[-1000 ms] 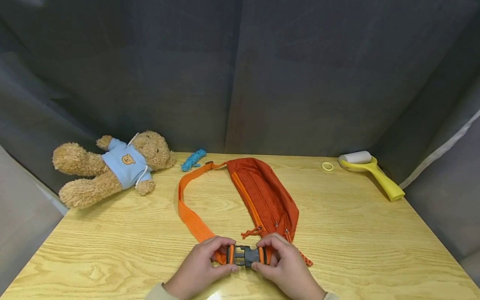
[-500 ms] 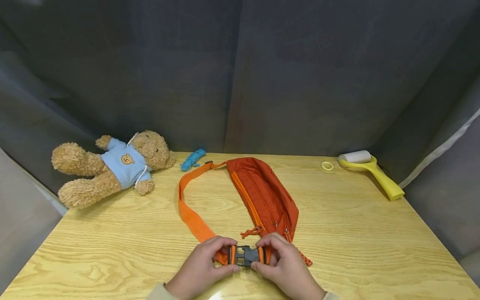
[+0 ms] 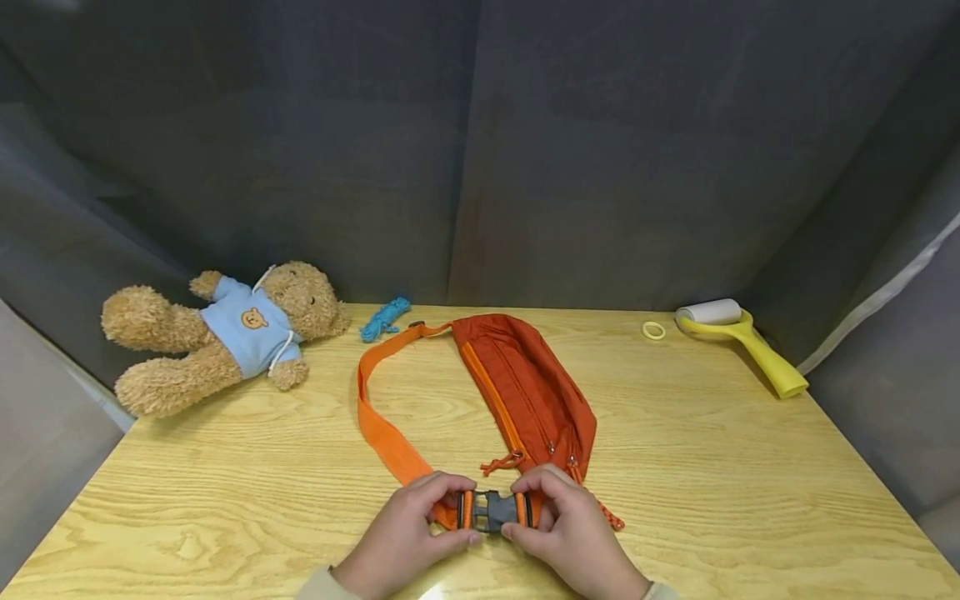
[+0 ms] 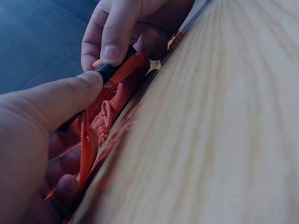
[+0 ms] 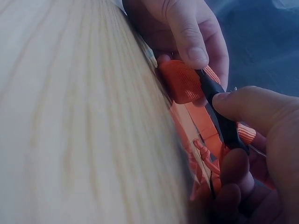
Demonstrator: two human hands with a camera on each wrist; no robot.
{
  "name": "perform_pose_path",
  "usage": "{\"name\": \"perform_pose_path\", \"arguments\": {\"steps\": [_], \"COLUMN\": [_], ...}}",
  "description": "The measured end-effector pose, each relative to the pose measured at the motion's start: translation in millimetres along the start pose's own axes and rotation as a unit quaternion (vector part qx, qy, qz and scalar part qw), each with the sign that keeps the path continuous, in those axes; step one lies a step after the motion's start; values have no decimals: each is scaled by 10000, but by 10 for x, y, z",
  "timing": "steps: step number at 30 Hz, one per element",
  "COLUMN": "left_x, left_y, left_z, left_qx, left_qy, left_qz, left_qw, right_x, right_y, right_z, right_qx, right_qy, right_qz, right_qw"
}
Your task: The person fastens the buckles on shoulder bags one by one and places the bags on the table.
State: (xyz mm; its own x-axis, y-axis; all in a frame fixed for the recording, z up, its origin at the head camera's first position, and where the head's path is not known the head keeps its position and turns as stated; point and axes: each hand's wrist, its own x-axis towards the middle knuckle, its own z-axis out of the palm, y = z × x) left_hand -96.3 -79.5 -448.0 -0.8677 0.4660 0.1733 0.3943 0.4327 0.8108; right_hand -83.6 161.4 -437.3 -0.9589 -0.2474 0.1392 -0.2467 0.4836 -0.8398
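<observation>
Pinching 1 piece each: left hand is holding the pronged buckle piece, right hand the socket piece; both are meeting end to end, axis running left-right.

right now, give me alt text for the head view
A left hand and right hand hold a dark buckle on the orange strap of a red bag on a table. A teddy bear lies at left, a yellow-handled roller at right.
</observation>
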Motion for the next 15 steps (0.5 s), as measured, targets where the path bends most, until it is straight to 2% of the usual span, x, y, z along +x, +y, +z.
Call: {"name": "perform_pose_path", "arguments": {"steps": [15], "left_x": [9], "left_y": [11], "left_z": [4], "left_qx": [64], "left_qy": [61], "left_qz": [109], "left_qw": [9999], "right_x": [-6], "right_y": [-9], "right_z": [-3], "right_qx": [-84], "right_qy": [-1], "right_qz": [24], "right_qw": [10000]}}
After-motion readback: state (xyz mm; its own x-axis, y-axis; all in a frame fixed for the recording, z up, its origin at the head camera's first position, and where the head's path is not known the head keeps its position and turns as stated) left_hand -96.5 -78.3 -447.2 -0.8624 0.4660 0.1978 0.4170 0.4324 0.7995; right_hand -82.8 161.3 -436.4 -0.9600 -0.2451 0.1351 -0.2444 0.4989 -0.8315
